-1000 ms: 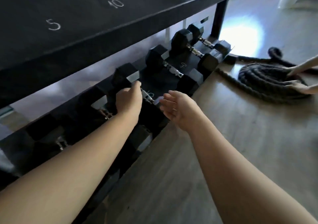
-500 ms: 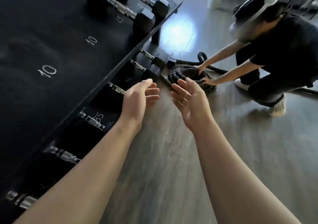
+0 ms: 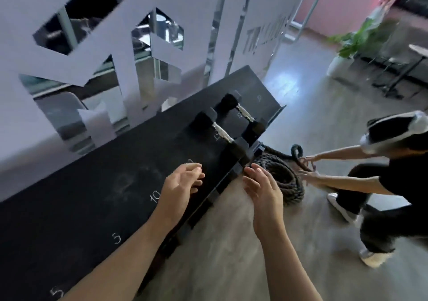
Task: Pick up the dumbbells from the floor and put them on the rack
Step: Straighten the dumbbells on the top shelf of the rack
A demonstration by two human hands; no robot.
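The black rack's top shelf slants from lower left to upper right and carries chalk numbers 5 and 10. Two black hex dumbbells with chrome handles lie side by side near its far end: one nearer, one farther. My left hand hovers over the shelf's front edge, fingers loosely apart and empty. Beside the rack, my right hand is above the floor, palm turned inward, also empty. The lower shelf is hidden under the top one.
A coiled black battle rope lies on the wooden floor by the rack's end. Another person crouches at the right with both hands on the rope. A potted plant and table legs stand at the far right.
My view has risen from the lower shelf to the top shelf. My left hand let go of a lower-shelf dumbbell, and both hands lifted up, empty.
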